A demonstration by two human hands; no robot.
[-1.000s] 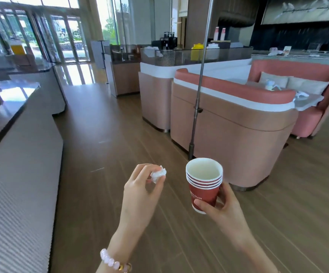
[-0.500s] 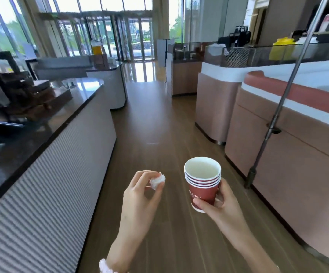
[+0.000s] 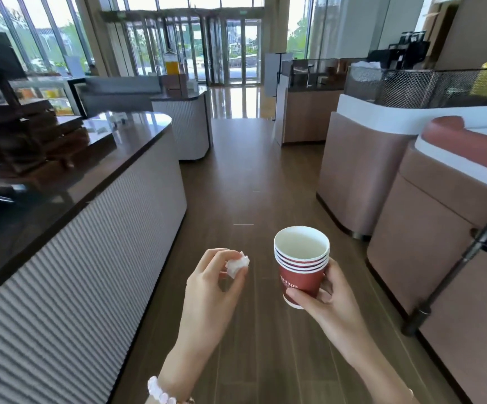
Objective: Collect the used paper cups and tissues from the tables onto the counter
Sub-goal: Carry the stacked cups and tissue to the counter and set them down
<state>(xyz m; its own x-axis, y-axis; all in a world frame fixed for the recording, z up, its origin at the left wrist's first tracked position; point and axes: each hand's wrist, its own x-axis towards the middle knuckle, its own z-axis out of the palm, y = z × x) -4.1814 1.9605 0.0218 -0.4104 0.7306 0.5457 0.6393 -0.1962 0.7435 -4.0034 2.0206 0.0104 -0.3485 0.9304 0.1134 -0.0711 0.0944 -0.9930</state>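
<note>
My right hand (image 3: pixel 328 301) grips a stack of several red paper cups (image 3: pixel 302 265) with white rims, held upright over the wooden floor; the top cup looks empty. My left hand (image 3: pixel 210 290) pinches a small crumpled white tissue (image 3: pixel 237 263) between thumb and fingertips, a little left of the cups. A long counter (image 3: pixel 70 182) with a dark glossy top and ribbed white front runs along the left side, an arm's reach from my left hand.
Dark wooden trays (image 3: pixel 32 135) are stacked on the counter's far part. Pink booth backs (image 3: pixel 440 214) line the right side, with a dark pole (image 3: pixel 455 269) leaning at them. A wooden-floor aisle (image 3: pixel 245 176) leads ahead to glass doors (image 3: pixel 224 51).
The view has swung left: the pink booths slid to the right edge and the counter came into full view on the left. Both hands keep the same hold on tissue and cups.
</note>
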